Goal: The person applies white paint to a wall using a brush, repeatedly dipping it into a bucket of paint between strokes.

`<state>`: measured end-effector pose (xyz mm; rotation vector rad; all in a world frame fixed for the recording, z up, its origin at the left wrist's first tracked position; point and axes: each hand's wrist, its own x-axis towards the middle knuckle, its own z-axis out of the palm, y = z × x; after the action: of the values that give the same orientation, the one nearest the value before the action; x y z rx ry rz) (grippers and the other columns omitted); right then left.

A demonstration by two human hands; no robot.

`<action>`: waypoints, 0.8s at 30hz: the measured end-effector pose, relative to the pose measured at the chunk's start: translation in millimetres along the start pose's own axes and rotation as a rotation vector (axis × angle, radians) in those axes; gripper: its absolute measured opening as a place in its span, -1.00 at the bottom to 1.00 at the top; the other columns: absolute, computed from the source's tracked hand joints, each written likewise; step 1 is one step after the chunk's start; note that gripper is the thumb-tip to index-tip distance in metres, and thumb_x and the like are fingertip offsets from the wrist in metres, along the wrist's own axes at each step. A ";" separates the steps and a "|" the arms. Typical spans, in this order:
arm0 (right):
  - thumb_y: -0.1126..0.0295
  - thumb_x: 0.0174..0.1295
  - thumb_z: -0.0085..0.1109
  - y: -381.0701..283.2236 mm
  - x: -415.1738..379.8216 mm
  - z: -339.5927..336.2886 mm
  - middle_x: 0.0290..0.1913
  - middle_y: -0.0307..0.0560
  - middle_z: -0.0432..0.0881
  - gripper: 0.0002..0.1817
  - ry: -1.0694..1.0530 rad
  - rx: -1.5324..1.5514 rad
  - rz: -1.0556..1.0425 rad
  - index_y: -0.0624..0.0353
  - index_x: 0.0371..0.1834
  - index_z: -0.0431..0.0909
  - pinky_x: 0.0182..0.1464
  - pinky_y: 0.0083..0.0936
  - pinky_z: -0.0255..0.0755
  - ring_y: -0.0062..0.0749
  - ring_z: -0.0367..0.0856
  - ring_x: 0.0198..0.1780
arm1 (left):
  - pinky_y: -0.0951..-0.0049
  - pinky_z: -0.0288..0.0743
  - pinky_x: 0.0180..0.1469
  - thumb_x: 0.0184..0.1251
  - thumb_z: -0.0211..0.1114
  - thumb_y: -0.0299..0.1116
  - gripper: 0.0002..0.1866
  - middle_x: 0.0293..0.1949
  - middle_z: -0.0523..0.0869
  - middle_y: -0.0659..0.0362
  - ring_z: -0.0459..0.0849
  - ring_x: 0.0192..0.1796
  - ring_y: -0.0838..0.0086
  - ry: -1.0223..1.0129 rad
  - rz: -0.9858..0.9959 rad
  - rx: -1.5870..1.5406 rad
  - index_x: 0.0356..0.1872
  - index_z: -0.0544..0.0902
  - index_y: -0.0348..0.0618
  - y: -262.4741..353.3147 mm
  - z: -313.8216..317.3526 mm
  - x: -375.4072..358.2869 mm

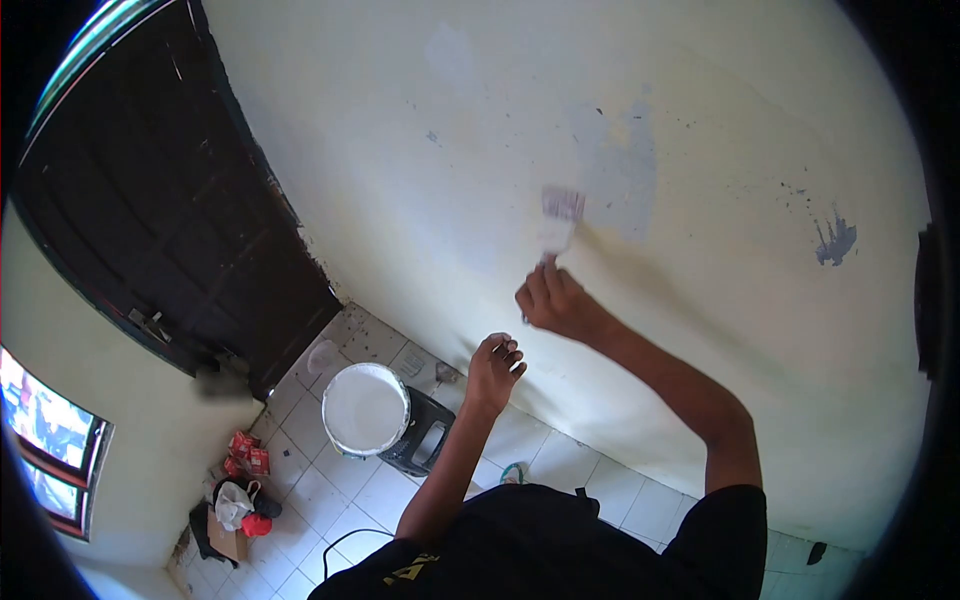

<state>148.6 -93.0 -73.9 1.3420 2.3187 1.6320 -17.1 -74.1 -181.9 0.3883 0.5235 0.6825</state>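
Observation:
My right hand (560,303) is closed round the handle of a wide paintbrush (560,218), which points upward in front of the pale wall (400,190). The brush is slightly blurred, and I cannot tell if its bristles touch the wall. Lower and to the left, my left hand (496,370) has its fingers curled; whether anything is between them is too small to tell. Below and left of that hand, a round bucket of white paint (366,408) rests on a dark stool (428,432).
A dark door (150,190) stands at the left, near a window (50,440). Red packages (247,455), a white bag (234,505) and a cardboard box (227,538) lie on the tiled floor (312,497). Grey patches (836,242) mark the wall.

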 end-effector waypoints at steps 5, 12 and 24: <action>0.45 -0.04 0.23 -33.9 9.5 -19.4 -0.43 -0.02 0.51 -0.87 -0.138 0.396 0.211 0.23 -0.44 0.55 -0.42 -0.45 0.56 -0.23 0.64 -0.32 | 0.37 0.36 -0.09 0.33 0.10 -0.23 -0.91 -0.40 0.52 0.35 0.50 -0.28 0.53 -0.003 -0.037 -0.001 -0.32 0.50 0.05 22.4 -28.3 -2.3; 0.38 0.21 0.11 86.0 59.0 -54.4 -0.32 -0.06 0.58 -0.88 -0.120 0.392 0.580 0.04 -0.26 0.64 -0.29 -0.23 0.52 -0.15 0.63 -0.31 | 0.37 0.38 -0.12 0.33 0.12 -0.25 -0.90 -0.38 0.51 0.31 0.49 -0.27 0.49 -0.039 -0.049 0.008 -0.27 0.50 0.02 58.3 -29.6 -17.4; 0.49 0.03 0.25 77.0 59.7 -52.7 -0.05 0.14 0.59 -0.82 0.039 0.060 0.610 0.13 -0.27 0.55 -0.18 -0.35 0.64 -0.16 0.65 -0.09 | 0.37 0.37 -0.12 0.32 0.12 -0.24 -0.91 -0.41 0.54 0.34 0.50 -0.28 0.52 -0.038 -0.166 0.002 -0.33 0.51 0.06 63.4 -54.0 -9.4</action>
<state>135.6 -88.4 36.0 2.2093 2.1088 1.7214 -85.4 -26.1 -190.6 0.3542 0.5145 0.5136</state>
